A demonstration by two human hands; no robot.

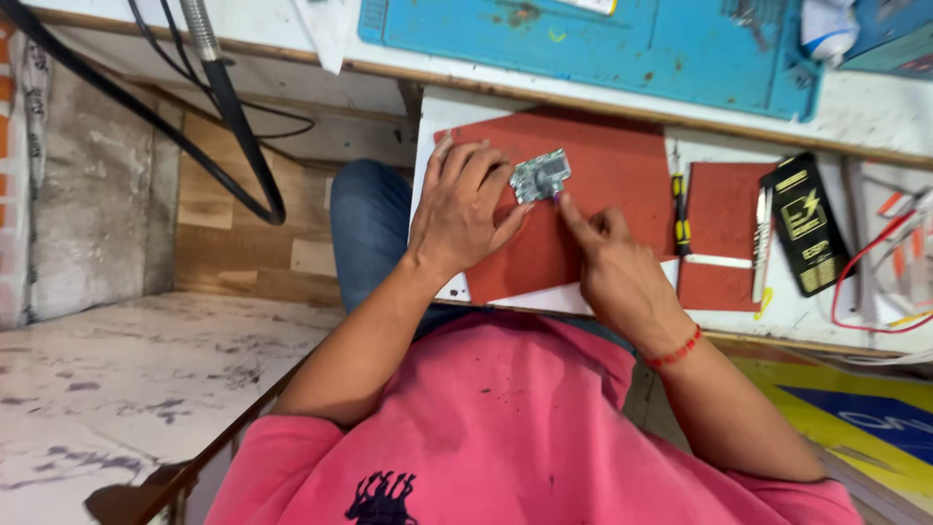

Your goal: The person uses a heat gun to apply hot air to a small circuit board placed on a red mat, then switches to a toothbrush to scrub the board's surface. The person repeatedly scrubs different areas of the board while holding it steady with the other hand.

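Observation:
A small grey-green circuit board [540, 175] rests on a red mat [622, 160] laid over a white board. My left hand [465, 209] lies flat on the mat and pinches the circuit board's left edge between fingers and thumb. My right hand [614, 267] comes in from the lower right with its index finger stretched out. It presses a thin tool with a purple tip [557, 197] against the circuit board's lower edge. Most of the tool is hidden under the finger.
A yellow-and-black screwdriver [680, 219], a smaller red mat [724, 209], a metal blade [762, 248] and a black flat pack [807, 238] lie to the right. Red wires [865, 267] sit at the far right. A blue mat [622, 49] and a black cable [238, 131] lie beyond.

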